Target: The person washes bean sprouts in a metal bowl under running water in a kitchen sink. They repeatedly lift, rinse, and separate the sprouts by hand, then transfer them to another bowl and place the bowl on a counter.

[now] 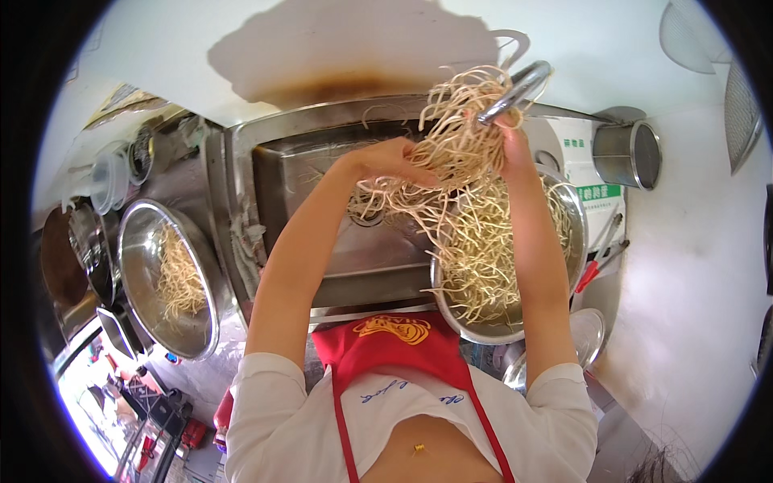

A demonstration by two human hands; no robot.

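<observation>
A tangled bundle of long, thin, pale roots point(465, 136) is lifted over the sink point(356, 259), beside and partly behind the metal faucet point(516, 93). My right hand point(513, 145) grips its right side just below the spout; some of its fingers are hidden by the strands. On the other side, my left hand point(395, 160) holds the bundle's lower left, thumb and fingers around the strands. Loose ends trail toward the sink drain point(367, 216). Under my right forearm a steel bowl point(581, 247) holds a large heap of similar roots point(483, 259).
To the left, a second steel bowl point(136, 302) contains a smaller clump of roots point(180, 271). Clear plastic lids point(109, 181) stand behind it. A metal strainer pot point(625, 156), a white box point(595, 163) and a red-handled tool point(595, 268) are at the right, near the wall.
</observation>
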